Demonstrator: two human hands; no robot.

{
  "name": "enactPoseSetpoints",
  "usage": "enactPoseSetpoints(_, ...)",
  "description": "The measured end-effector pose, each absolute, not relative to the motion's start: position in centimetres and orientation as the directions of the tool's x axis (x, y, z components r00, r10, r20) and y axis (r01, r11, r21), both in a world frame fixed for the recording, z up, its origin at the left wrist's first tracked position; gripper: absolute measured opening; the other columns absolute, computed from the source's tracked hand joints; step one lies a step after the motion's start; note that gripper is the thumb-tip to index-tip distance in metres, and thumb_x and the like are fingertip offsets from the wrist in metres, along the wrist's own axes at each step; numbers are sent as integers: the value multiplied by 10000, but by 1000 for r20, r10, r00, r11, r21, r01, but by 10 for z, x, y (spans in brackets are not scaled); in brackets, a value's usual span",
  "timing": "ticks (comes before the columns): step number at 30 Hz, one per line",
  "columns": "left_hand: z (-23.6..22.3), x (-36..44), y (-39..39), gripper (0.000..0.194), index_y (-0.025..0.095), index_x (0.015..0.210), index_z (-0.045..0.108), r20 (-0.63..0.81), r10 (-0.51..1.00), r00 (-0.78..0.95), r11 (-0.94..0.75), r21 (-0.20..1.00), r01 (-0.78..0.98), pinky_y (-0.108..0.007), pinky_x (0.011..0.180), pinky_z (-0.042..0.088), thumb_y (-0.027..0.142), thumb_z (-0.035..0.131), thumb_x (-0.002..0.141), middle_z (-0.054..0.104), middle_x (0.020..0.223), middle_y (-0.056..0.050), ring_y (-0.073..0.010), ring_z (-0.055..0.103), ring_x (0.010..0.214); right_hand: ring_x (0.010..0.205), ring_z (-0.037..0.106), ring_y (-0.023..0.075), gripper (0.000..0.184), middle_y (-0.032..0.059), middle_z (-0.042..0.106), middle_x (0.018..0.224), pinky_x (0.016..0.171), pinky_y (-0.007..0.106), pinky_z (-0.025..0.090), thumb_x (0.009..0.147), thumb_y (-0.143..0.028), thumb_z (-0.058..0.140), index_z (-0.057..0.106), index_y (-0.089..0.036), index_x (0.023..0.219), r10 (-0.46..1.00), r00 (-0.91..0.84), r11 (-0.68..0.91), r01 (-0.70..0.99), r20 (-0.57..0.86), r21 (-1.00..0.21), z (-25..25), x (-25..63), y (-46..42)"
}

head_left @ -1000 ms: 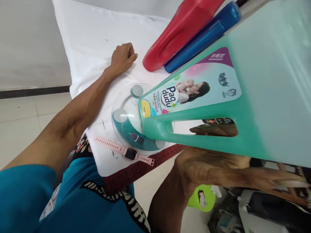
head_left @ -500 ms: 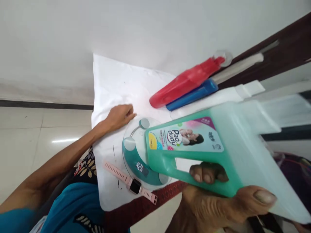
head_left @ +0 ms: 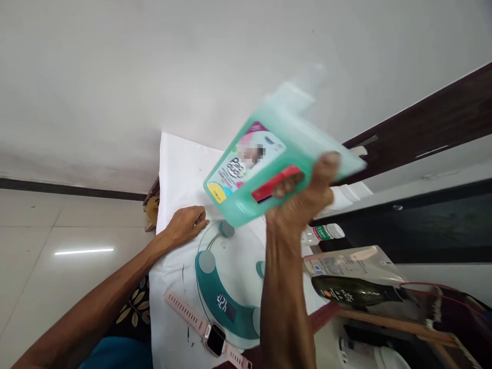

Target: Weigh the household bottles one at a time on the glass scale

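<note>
My right hand (head_left: 303, 197) grips the handle of a green detergent bottle (head_left: 240, 205), lifted in the air and tilted, its white top blurred toward the upper right. A slice of a red bottle shows through the handle opening. My left hand (head_left: 186, 225) rests on the white cloth (head_left: 179, 164) with its fingers curled in and nothing seen in them. Close by it lies a round glass scale (head_left: 240, 256) with a teal band and lit digits, partly covered by my right forearm. A pink-strapped smartwatch (head_left: 215, 339) sits at the scale's near edge.
To the right stand a small clear bottle with a green label (head_left: 322, 232), a clear pouch (head_left: 351, 264) and a dark green bottle (head_left: 353, 291). A white bottle (head_left: 348, 197) is partly hidden behind my hand. A grey wall (head_left: 154, 66) rises behind the table.
My right hand has carried the detergent bottle away from over the scale, up and left toward the wall. My left hand stays on the cloth. The view has shifted, showing more things at the right.
</note>
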State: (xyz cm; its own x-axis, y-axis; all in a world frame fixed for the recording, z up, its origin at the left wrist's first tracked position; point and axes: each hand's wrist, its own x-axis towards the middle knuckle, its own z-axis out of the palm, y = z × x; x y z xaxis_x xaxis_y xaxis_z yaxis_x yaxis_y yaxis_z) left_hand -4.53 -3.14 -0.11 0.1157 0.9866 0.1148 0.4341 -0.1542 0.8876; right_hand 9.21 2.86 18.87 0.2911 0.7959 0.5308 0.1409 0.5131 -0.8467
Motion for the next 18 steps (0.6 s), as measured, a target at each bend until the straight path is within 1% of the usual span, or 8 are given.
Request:
enactPoseSetpoints(2, -2, -45, -32, 246, 233, 851, 495, 112, 988, 105, -147, 881, 449, -338, 749, 373, 199, 653, 1036, 625, 820, 0, -191, 543, 742, 535, 522, 189, 666, -55, 339, 648, 502, 374, 574, 1005, -920, 581, 385, -337, 752, 811, 285, 483, 164, 510, -860, 179, 62, 66)
enactPoseSetpoints(4, -3, -44, -31, 252, 234, 852, 492, 106, 989, 106, -143, 878, 457, -341, 757, 372, 190, 662, 1032, 633, 833, -5, -196, 551, 762, 652, 593, 216, 634, -36, 383, 687, 596, 393, 612, 1013, -901, 573, 401, -343, 767, 819, 317, 435, 200, 478, -878, 169, 32, 100)
enactPoseSetpoints(6, -3, -44, -31, 248, 234, 859, 498, 101, 989, 112, -141, 880, 454, -344, 768, 378, 190, 678, 1025, 652, 850, -10, -202, 568, 784, 706, 580, 215, 604, -30, 396, 720, 668, 406, 632, 998, -859, 634, 418, -342, 772, 833, 332, 392, 208, 442, -896, 160, 7, 128)
enactPoseSetpoints(8, -4, -44, -30, 243, 236, 865, 505, 97, 989, 108, -136, 884, 448, -348, 778, 391, 198, 687, 1021, 673, 865, -14, -209, 588, 801, 729, 578, 221, 585, -27, 392, 730, 701, 420, 638, 1000, -823, 654, 417, -340, 770, 849, 340, 340, 235, 404, -911, 152, -9, 152)
enactPoseSetpoints(10, -6, -43, -30, 227, 237, 875, 515, 105, 990, 90, -134, 885, 445, -354, 785, 409, 213, 685, 1024, 697, 884, -20, -215, 613, 815, 762, 608, 241, 559, -10, 429, 740, 709, 429, 633, 1034, -804, 598, 440, -334, 776, 858, 322, 308, 301, 400, -902, 144, -18, 172)
enactPoseSetpoints(12, -9, -43, -29, 202, 241, 887, 529, 122, 990, 77, -143, 884, 446, -361, 787, 427, 235, 673, 1028, 722, 909, -29, -225, 639, 830, 828, 653, 264, 553, 23, 517, 777, 719, 427, 626, 1058, -809, 521, 503, -318, 804, 856, 274, 315, 396, 438, -863, 137, -19, 188)
enactPoseSetpoints(15, -11, -43, -28, 177, 249, 897, 539, 149, 985, 87, -172, 884, 434, -370, 781, 455, 279, 651, 1031, 742, 916, -38, -241, 664, 834, 1004, 716, 304, 616, 105, 692, 945, 809, 442, 638, 1062, -835, 462, 648, -263, 928, 864, 207, 319, 481, 459, -817, 128, -14, 202)
enactPoseSetpoints(18, -11, -44, -27, 162, 254, 901, 552, 166, 981, 99, -193, 888, 419, -375, 758, 468, 325, 619, 1031, 741, 890, -39, -243, 659, 791, 1244, 723, 375, 693, 203, 774, 1231, 999, 538, 641, 1073, -816, 452, 734, -190, 1171, 892, 233, 277, 396, 387, -875, 120, -12, 203)
